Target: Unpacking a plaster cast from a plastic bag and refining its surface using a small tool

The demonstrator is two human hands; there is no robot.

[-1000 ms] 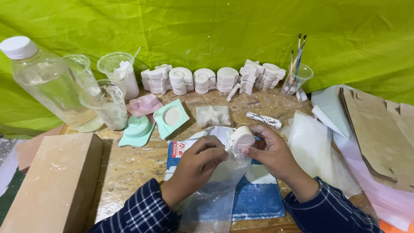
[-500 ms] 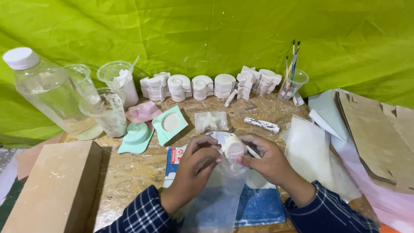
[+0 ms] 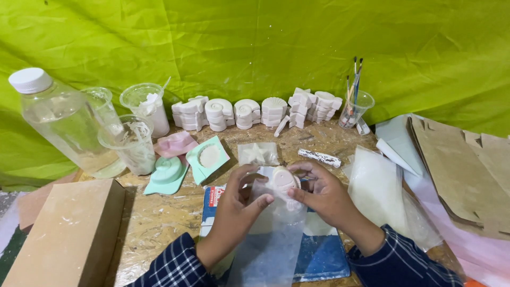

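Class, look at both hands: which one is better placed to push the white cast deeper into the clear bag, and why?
Probably the right hand: its fingers grip the white cast at the mouth of the clear bag. The left hand pinches the bag's edge, holding it open.

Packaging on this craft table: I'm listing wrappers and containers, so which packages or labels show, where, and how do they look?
Clear plastic bag: centre front, held by left hand and right hand, with a white cast at its mouth.
Flat blue printed pack: under the bag, red-and-white label corner.
Small clear bag: behind the hands, white star inside.
Cardboard box: front left, plain brown.
Plastic bottle: back left, clear, white cap.
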